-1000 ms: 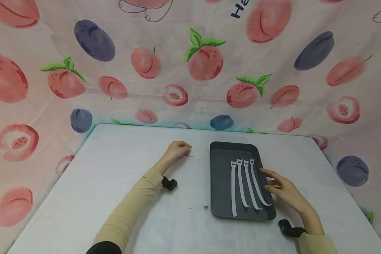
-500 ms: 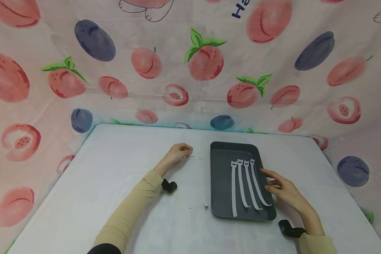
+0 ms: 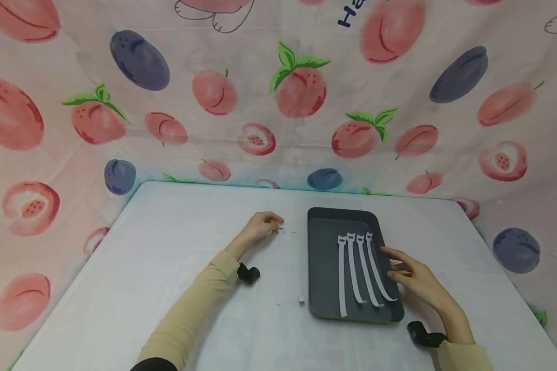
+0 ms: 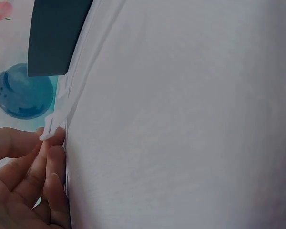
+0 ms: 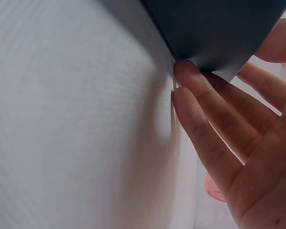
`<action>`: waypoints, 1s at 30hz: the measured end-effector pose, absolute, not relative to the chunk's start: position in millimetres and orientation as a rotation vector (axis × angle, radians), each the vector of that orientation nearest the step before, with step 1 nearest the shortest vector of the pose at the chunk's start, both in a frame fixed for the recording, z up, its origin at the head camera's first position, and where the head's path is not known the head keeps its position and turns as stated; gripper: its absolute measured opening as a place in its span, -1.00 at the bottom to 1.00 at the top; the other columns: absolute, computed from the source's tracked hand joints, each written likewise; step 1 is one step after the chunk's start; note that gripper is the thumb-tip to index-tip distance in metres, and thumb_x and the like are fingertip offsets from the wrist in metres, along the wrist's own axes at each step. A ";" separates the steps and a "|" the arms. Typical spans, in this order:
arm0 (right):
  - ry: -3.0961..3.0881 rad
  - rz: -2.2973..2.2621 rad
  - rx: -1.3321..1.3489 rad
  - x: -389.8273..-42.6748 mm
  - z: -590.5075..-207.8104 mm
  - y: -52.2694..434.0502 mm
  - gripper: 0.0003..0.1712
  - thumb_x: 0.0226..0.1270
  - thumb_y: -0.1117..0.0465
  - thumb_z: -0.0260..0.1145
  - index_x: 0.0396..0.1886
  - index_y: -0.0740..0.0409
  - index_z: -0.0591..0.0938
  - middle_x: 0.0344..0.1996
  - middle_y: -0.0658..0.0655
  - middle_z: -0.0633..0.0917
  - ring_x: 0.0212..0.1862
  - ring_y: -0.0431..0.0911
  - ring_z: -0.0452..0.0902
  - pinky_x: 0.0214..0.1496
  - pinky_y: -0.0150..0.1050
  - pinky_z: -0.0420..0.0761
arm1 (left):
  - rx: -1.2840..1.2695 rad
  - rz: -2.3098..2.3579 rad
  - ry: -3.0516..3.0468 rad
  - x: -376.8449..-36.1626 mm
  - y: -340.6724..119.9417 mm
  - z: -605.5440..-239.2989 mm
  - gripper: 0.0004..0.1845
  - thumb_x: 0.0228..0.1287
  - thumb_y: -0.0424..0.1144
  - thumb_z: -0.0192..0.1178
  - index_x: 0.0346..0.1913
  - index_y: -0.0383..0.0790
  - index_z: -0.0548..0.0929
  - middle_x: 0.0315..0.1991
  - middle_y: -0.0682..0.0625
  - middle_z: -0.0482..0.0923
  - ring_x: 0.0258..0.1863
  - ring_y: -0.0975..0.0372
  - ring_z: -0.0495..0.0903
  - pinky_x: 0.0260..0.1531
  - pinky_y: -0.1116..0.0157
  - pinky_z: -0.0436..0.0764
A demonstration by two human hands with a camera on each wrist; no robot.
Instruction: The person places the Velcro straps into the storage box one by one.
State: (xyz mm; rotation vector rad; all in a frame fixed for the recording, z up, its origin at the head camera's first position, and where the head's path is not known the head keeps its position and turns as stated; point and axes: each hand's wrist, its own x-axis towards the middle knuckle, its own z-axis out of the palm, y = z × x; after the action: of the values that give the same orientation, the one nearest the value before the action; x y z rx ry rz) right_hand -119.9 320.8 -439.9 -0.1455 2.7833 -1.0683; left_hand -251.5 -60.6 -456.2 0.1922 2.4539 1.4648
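Left hand (image 3: 260, 225) pinches flat white strap (image 4: 55, 125); right hand (image 3: 415, 278), fingers straight, touches dark tray (image 3: 324, 268).

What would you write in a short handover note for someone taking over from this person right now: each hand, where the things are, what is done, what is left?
Left hand: pinches the end of a white strap lying on the table, left of the tray.
Right hand: open, fingers against the right edge of the dark tray.
Done: four white straps lie side by side in the tray.
Left: the pinched strap is still outside the tray.
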 end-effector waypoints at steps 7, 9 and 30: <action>2.778 -1.069 -0.133 -120.2 -439.5 320.4 -0.33 0.36 0.13 0.19 0.45 0.00 0.27 0.35 0.34 0.38 0.12 0.25 0.53 0.04 0.30 0.49 | 0.183 1.475 2.449 -251.8 -59.8 -457.5 -0.78 0.34 -0.32 0.10 -0.06 -0.23 0.70 -0.19 -0.14 0.72 -0.22 0.21 0.60 -0.19 0.39 0.44; 2.776 -1.070 -0.130 -120.1 -439.6 320.4 -0.33 0.36 0.12 0.19 0.45 0.00 0.27 0.35 0.34 0.37 0.12 0.25 0.53 0.04 0.30 0.48 | 0.188 1.481 2.451 -251.4 -59.6 -457.8 -0.78 0.34 -0.33 0.10 -0.06 -0.24 0.70 -0.21 -0.15 0.73 -0.26 0.22 0.61 -0.23 0.41 0.43; 2.773 -1.085 -0.155 -120.0 -440.4 321.3 -0.32 0.35 0.16 0.21 0.45 0.00 0.27 0.33 0.36 0.39 0.10 0.23 0.55 0.01 0.24 0.53 | 0.169 1.644 2.410 -236.6 -59.2 -446.5 -0.76 0.31 -0.36 0.10 -0.04 -0.29 0.69 -0.29 -0.18 0.70 -0.44 0.26 0.67 -0.37 0.36 0.55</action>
State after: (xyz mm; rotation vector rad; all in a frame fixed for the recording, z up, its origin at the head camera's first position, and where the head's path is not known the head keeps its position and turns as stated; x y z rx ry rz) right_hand -120.0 321.3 -440.4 -0.1553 2.7727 -1.0845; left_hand -236.6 -59.2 -446.5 0.1686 2.4098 1.6436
